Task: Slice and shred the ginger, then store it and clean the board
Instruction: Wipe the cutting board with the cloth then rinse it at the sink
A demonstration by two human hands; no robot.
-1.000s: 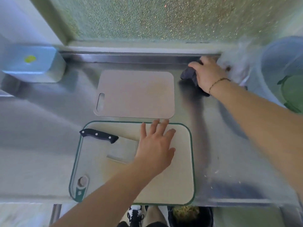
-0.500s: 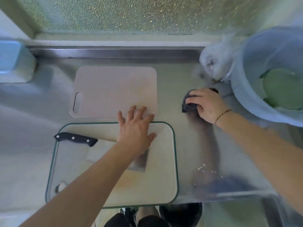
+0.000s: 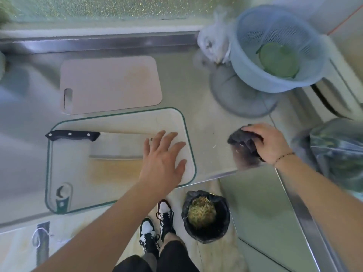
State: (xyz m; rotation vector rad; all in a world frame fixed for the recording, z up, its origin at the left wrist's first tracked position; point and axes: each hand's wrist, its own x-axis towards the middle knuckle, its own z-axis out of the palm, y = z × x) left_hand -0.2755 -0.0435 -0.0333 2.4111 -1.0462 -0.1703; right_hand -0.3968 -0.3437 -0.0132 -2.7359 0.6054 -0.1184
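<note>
A steel counter [image 3: 200,107] is seen bearing a green-rimmed cutting board [image 3: 121,122] at its near edge, with a plain pink board [image 3: 110,83] just behind it; a blue colander [image 3: 255,75] is set at the far right; a cleaver [image 3: 94,142] is laid flat on the green-rimmed board; the left hand [image 3: 163,161] is spread flat, fingers straight, on that board's right end; a dark cloth [image 3: 243,140] is gripped by the right hand [image 3: 269,142] against the counter's near edge; no ginger can be made out.

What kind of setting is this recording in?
Likely a kitchen prep area: a stainless steel counter, a black-handled cleaver on a green-rimmed white cutting board, a blue plastic colander.
</note>
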